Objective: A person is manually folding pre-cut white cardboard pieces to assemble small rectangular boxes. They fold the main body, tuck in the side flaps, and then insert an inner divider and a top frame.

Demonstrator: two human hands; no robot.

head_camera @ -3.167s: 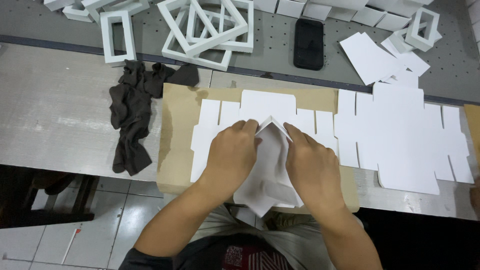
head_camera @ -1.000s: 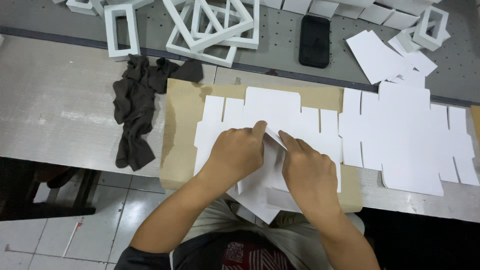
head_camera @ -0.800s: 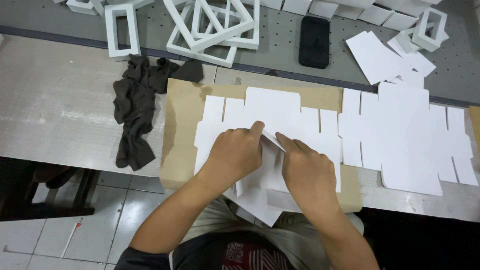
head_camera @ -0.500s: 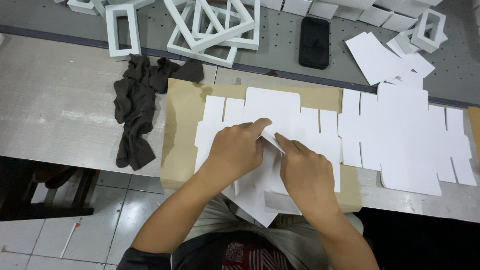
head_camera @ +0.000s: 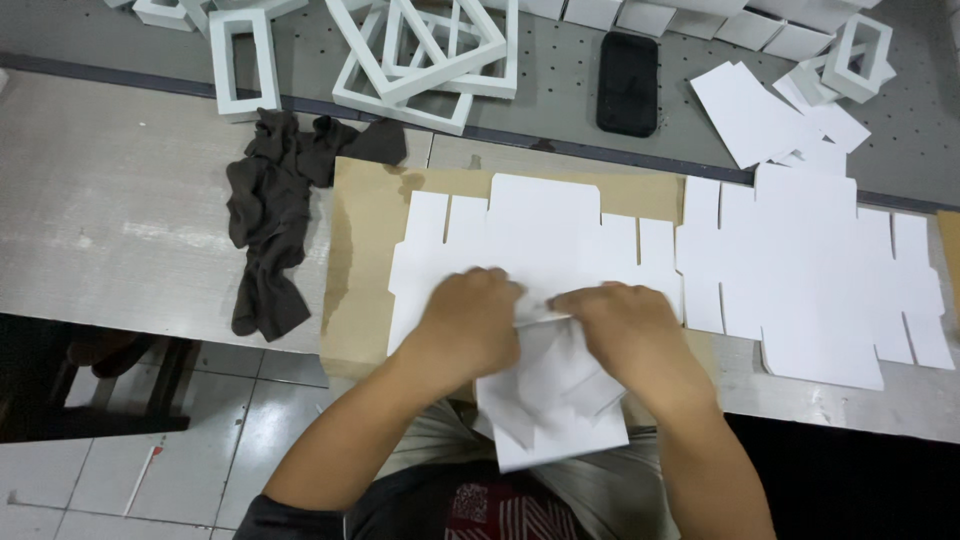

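At the table's near edge: left hand point(head_camera: 470, 325) and right hand point(head_camera: 625, 335) both pinch a half-folded white card blank point(head_camera: 550, 405), which overhangs toward the lap
Handling: looks light, thin, easily creased; best gripped along fold lines
Under the hands: flat white die-cut blanks point(head_camera: 540, 235) on brown cardboard point(head_camera: 365, 260)
To the right: second stack of blanks point(head_camera: 810, 270)
To the left: dark cloth point(head_camera: 270, 230)
Far side: white box frames point(head_camera: 420, 55), black phone point(head_camera: 627, 70)
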